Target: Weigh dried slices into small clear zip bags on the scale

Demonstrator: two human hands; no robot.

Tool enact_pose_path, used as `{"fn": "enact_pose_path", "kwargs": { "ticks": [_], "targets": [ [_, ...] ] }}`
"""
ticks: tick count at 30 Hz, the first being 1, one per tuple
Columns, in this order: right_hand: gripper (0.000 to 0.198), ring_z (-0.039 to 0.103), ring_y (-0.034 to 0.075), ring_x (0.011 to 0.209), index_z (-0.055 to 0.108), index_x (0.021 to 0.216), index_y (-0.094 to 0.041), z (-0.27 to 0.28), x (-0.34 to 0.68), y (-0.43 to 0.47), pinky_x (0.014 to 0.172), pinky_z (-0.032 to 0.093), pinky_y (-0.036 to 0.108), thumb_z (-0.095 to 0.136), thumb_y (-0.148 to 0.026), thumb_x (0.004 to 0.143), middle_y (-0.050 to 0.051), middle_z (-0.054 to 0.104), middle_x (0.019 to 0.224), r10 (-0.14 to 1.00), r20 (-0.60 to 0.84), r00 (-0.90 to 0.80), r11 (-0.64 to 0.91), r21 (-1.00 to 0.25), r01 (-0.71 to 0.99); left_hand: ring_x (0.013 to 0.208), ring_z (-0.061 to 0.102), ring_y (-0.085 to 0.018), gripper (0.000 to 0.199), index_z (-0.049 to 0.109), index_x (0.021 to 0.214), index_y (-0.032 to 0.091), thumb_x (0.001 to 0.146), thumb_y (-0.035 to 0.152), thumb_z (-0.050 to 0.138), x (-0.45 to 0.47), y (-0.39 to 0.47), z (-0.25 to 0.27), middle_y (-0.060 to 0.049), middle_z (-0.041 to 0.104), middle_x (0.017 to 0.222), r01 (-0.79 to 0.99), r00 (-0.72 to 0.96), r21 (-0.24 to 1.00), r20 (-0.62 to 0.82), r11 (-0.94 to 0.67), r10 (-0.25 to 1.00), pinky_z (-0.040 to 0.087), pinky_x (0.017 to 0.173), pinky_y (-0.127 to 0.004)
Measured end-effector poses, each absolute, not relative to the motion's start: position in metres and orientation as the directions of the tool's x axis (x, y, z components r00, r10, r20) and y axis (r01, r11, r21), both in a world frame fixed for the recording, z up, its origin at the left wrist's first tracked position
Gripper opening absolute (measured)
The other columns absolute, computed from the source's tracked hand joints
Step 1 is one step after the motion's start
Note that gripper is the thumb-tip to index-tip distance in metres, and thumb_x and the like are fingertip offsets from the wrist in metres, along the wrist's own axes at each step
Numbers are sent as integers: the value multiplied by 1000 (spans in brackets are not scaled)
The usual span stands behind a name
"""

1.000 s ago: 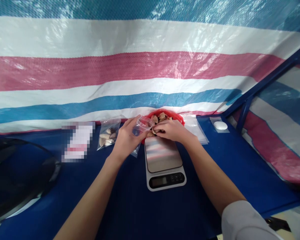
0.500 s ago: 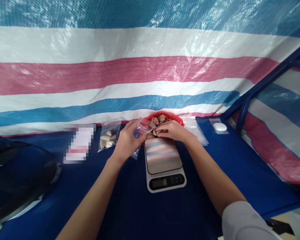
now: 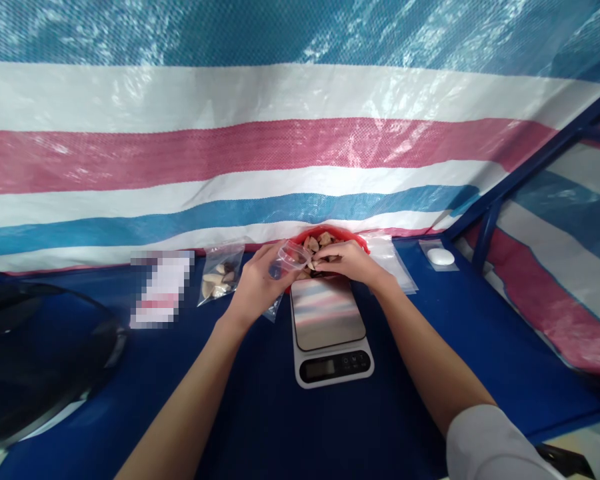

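My left hand (image 3: 254, 283) holds a clear plastic zip bag (image 3: 286, 259) with its mouth held open toward a red bowl (image 3: 361, 243) at the back of the table. The bowl is filled with beige and brown shell-like pieces (image 3: 321, 239). My right hand (image 3: 349, 261) rests at the bowl's front edge with its fingers pinched on some of these pieces, right beside the bag's mouth. Just in front of both hands lies a digital kitchen scale (image 3: 330, 328) with a bare steel platform.
A filled clear bag (image 3: 219, 273) lies left of my left hand, beside a blurred white packet (image 3: 161, 288). Flat clear bags (image 3: 391, 261) and a small white object (image 3: 441, 256) lie right of the bowl. A dark curved object (image 3: 35, 360) fills the left. Striped tarp walls stand behind.
Both hands and the bag have stayed at the bowl's front edge with only small finger movements. The view has tilted slightly, shifting everything a little lower in the picture.
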State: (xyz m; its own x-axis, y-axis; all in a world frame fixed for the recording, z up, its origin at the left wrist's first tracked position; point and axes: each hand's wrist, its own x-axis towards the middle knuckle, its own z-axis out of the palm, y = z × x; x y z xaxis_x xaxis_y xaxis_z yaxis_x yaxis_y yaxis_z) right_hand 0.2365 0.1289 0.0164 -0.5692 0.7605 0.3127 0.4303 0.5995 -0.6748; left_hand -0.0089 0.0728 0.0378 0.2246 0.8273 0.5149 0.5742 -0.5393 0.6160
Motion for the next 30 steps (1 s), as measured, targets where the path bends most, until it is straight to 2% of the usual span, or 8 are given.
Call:
{"fn": "enact_pose_path", "kwargs": {
  "ticks": [10, 16, 20, 25, 30],
  "targets": [
    [27, 73, 21, 84, 81, 100, -21, 21, 242, 127, 78, 57, 32, 75, -41, 84, 4, 79, 92, 839, 290, -460, 479, -795, 372, 120, 65, -29, 51, 62, 133, 19, 86, 38, 72, -11, 73, 40, -13, 67, 130, 537, 277, 636, 487, -554, 828, 52, 106, -47],
    [26, 74, 22, 86, 81, 100, -23, 51, 246, 113, 83, 59, 35, 76, -43, 83, 4, 79, 101, 834, 372, -407, 515, -790, 333, 121, 64, -30, 61, 58, 139, 19, 85, 42, 72, -8, 71, 40, -15, 66, 131, 519, 333, 647, 449, -559, 829, 51, 106, -50],
    [21, 73, 22, 88, 81, 100, -25, 76, 238, 97, 82, 58, 34, 71, -40, 89, 3, 79, 101, 769, 382, -513, 599, -712, 367, 122, 63, -31, 64, 56, 142, 23, 84, 43, 74, -5, 69, 36, -13, 64, 133, 502, 354, 652, 444, -568, 823, 51, 106, -51],
    [16, 67, 18, 82, 80, 94, -25, 91, 223, 84, 78, 50, 30, 65, -29, 95, -1, 78, 91, 694, 344, -633, 706, -496, 505, 129, 59, -32, 67, 56, 143, 23, 81, 39, 77, 0, 66, 35, -14, 61, 140, 482, 368, 679, 417, -554, 831, 48, 110, -51],
    [20, 62, 19, 79, 78, 86, -25, 88, 214, 80, 73, 44, 31, 61, -25, 95, 1, 75, 87, 694, 306, -652, 720, -316, 618, 130, 59, -32, 66, 55, 144, 25, 81, 35, 75, 5, 63, 38, -11, 61, 141, 471, 379, 688, 406, -551, 831, 50, 109, -49]
  ]
}}
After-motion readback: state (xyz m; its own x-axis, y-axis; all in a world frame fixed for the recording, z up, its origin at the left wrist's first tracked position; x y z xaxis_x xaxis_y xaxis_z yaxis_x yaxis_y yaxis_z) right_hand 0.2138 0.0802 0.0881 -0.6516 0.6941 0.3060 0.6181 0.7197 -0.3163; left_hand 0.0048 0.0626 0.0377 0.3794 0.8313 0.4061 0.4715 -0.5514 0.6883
